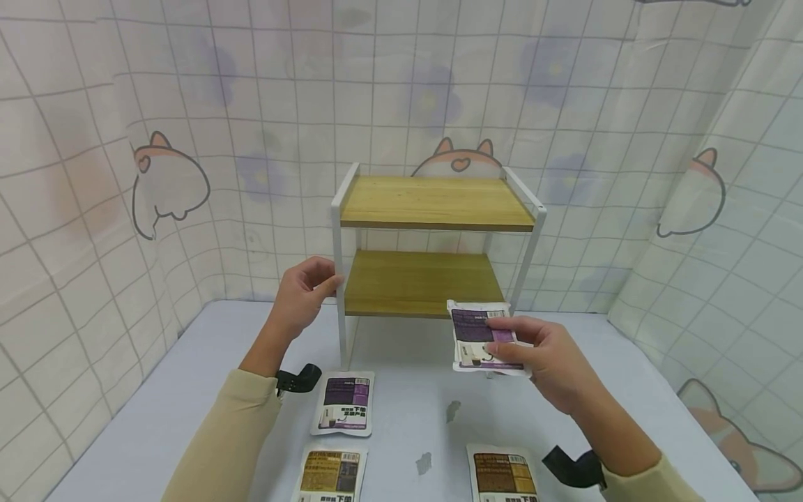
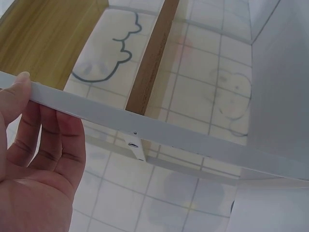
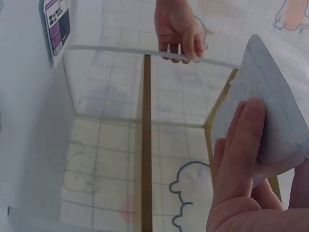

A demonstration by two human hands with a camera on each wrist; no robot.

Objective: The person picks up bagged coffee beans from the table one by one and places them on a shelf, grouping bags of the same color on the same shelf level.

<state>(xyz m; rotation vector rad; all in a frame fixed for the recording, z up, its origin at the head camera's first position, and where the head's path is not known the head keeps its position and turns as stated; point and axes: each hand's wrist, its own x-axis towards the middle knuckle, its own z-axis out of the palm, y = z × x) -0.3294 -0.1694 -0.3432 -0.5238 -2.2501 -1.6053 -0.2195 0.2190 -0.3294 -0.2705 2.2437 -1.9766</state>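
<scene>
A small two-tier shelf with wooden boards (image 1: 433,202) and a white metal frame stands at the back of the table. My left hand (image 1: 307,296) grips its left front post (image 2: 96,108), thumb on one side and fingers behind. In my right hand (image 1: 552,355) is a flat purple-and-white pouch (image 1: 473,335), pinched between thumb and fingers. It hangs before the right front of the lower board (image 1: 426,279), overlapping its edge in the head view. The right wrist view shows the pouch's plain white face (image 3: 270,111) with fingers against it.
Another purple pouch (image 1: 345,404) lies on the table (image 1: 401,411) left of centre. Nearer the front edge are a yellow-brown pouch (image 1: 331,474) and a brown pouch (image 1: 504,474). A gridded curtain (image 1: 276,104) with cartoon prints surrounds the table's back and sides.
</scene>
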